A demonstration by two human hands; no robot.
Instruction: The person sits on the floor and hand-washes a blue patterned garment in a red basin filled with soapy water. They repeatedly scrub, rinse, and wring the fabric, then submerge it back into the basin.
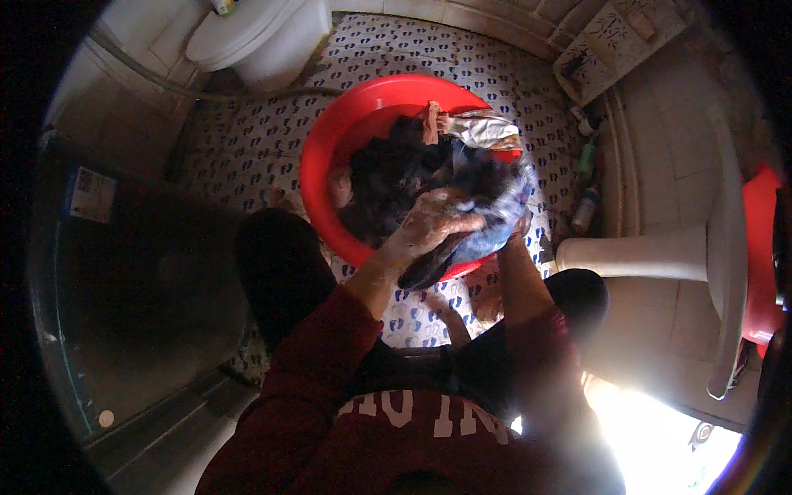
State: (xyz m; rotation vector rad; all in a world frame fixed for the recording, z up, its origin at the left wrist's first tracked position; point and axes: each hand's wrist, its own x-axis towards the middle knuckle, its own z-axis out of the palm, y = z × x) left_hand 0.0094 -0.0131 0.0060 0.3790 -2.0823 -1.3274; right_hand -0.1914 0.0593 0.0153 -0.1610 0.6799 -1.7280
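A round red plastic basin (322, 204) stands on the floor between my knees, with a heap of wet dark clothes (390, 179) in it. My left hand (433, 219), wet and seemingly sudsy, is closed on a bluish-grey wet cloth (489, 238) at the basin's near right rim. A dark end of fabric (427, 269) hangs over the rim beneath that hand. Gripping the same cloth from its right side is my right hand (521, 228), mostly hidden by it. The cloth's upper part is blurred. A white and tan piece of fabric (486, 128) drapes over the far right rim.
To the left stands a dark panel-sided unit (154, 266) with a label. A white toilet (266, 49) and a grey hose (247, 96) lie beyond. On the right are a pedestal sink (637, 257), several bottles (586, 207) along the wall and a patterned shelf unit (609, 46).
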